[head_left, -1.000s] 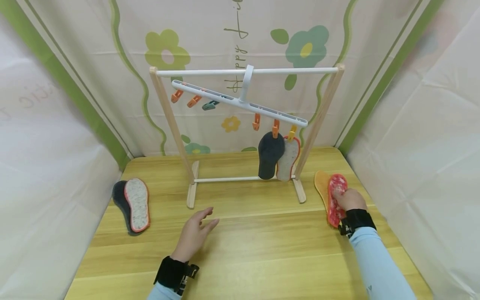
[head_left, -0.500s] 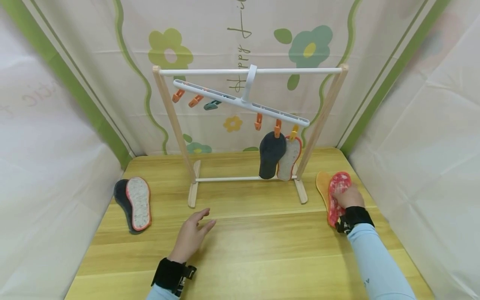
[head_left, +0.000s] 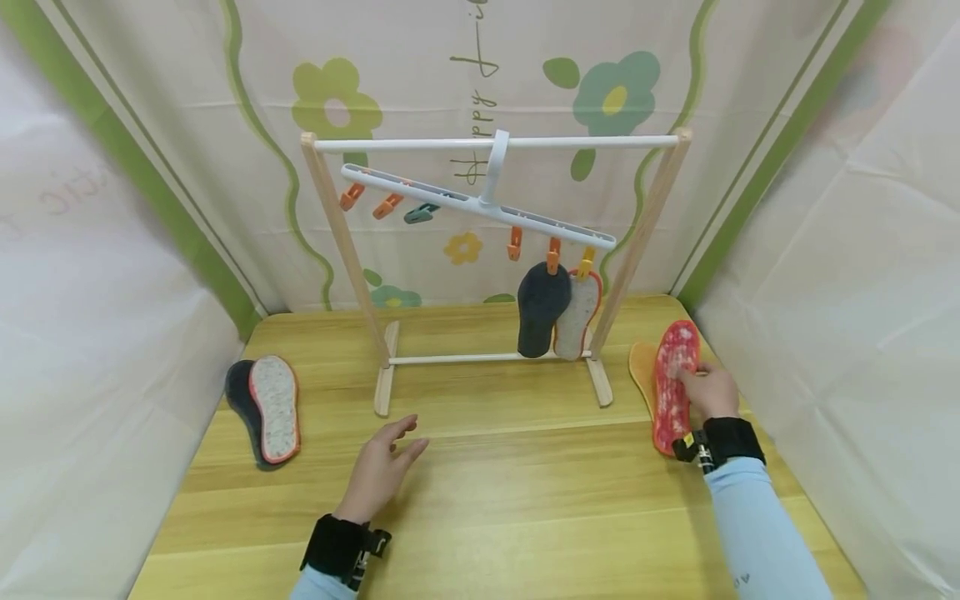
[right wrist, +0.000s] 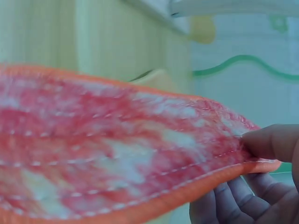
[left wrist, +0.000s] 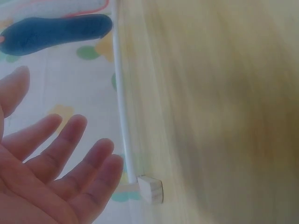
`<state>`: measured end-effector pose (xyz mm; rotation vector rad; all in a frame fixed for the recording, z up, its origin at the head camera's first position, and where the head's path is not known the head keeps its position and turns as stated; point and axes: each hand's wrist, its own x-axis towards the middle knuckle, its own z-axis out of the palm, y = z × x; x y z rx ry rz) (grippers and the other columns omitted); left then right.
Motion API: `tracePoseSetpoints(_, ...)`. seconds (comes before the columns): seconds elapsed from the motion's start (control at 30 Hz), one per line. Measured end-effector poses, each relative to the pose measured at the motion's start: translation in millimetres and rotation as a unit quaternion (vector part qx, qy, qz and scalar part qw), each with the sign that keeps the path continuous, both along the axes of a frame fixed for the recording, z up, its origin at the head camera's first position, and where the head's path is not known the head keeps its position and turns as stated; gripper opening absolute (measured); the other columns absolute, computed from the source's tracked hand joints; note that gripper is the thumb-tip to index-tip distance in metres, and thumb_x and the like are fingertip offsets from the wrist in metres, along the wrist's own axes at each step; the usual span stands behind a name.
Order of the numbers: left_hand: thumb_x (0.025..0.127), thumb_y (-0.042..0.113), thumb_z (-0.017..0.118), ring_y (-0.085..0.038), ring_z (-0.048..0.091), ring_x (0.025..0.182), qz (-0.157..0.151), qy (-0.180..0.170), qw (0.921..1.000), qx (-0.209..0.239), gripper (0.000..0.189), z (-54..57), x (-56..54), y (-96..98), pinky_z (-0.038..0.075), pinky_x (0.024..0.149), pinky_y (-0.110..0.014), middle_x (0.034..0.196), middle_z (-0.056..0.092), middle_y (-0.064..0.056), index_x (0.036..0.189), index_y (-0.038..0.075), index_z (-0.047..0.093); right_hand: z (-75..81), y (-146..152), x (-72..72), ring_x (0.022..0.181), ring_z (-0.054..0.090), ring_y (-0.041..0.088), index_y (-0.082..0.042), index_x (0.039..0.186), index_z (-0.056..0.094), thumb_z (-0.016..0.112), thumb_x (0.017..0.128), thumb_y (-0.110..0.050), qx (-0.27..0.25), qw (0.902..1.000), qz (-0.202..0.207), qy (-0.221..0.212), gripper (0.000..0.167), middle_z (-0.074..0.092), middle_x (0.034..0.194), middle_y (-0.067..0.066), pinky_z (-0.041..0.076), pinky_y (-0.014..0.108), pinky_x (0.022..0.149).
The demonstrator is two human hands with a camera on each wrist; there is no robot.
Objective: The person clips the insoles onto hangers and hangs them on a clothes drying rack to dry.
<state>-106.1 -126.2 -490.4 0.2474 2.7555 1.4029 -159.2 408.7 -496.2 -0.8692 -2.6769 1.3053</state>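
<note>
My right hand [head_left: 711,392] pinches a red and white insole [head_left: 672,408] by its right edge, thumb on top and fingers beneath in the right wrist view. Partly under it lies a yellow-orange insole [head_left: 642,371]. My left hand [head_left: 377,467] hovers over the table's middle with relaxed fingers and holds nothing. A white hanger [head_left: 480,202] hangs tilted on the rack, its right end lower. From its right side a dark insole [head_left: 542,308] hangs by an orange clip [head_left: 553,257], and a grey insole [head_left: 577,321] with red edging by a yellow clip [head_left: 587,263].
At the left of the table a grey insole [head_left: 274,408] with red edging overlaps a dark one [head_left: 243,404]. The wooden rack [head_left: 337,233] with its white top bar [head_left: 405,145] stands at the back. Several other clips, orange and green [head_left: 422,213], hang unused. Fabric walls surround the table.
My right hand has taken hold of the red and white insole's edge and raised it, shifting it slightly away from me. My left hand has stayed nearly still.
</note>
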Motion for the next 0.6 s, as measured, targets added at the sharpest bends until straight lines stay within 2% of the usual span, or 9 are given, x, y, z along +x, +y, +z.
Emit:
tracePoseSetpoints(0.23, 0.096, 0.028, 0.068, -0.035, 0.053, 0.123, -0.007, -0.004, 0.9999, 0.006, 0.051, 3.0, -4.7, -0.5, 0.045, 0.1, -0.052, 0.132, 0.06, -0.013, 0.139, 0.005, 0.055, 23.2, -14, 11.4, 0.093, 0.055, 0.033, 0.005, 0.131, 0.054, 0.057, 0.098, -0.046, -0.005, 0.9995, 0.002, 0.032, 0.061, 0.058, 0.114, 0.023, 0.046, 0.035, 0.066)
tracePoseSetpoints(0.5, 0.097, 0.028, 0.066, -0.035, 0.053, 0.122, -0.012, 0.011, 0.9998, 0.011, 0.049, 9.1, -15.1, 0.0, 0.046, 0.099, -0.051, 0.13, 0.061, -0.016, 0.139, 0.006, 0.056, 44.5, -29, 25.6, 0.105, 0.054, 0.037, 0.002, 0.134, 0.053, 0.056, 0.097, -0.051, -0.022, 0.9972, 0.019, 0.069, 0.064, 0.057, 0.124, 0.026, 0.047, 0.039, 0.077)
tracePoseSetpoints(0.6, 0.097, 0.029, 0.066, -0.034, 0.054, 0.121, -0.014, 0.018, 0.9997, 0.01, 0.049, 12.3, -20.3, 0.5, 0.046, 0.099, -0.051, 0.129, 0.062, -0.014, 0.139, 0.006, 0.056, 50.9, -35, 30.7, 0.106, 0.056, 0.035, 0.0, 0.134, 0.054, 0.056, 0.096, -0.052, -0.025, 0.9949, 0.029, 0.093, 0.064, 0.059, 0.123, 0.025, 0.048, 0.038, 0.078)
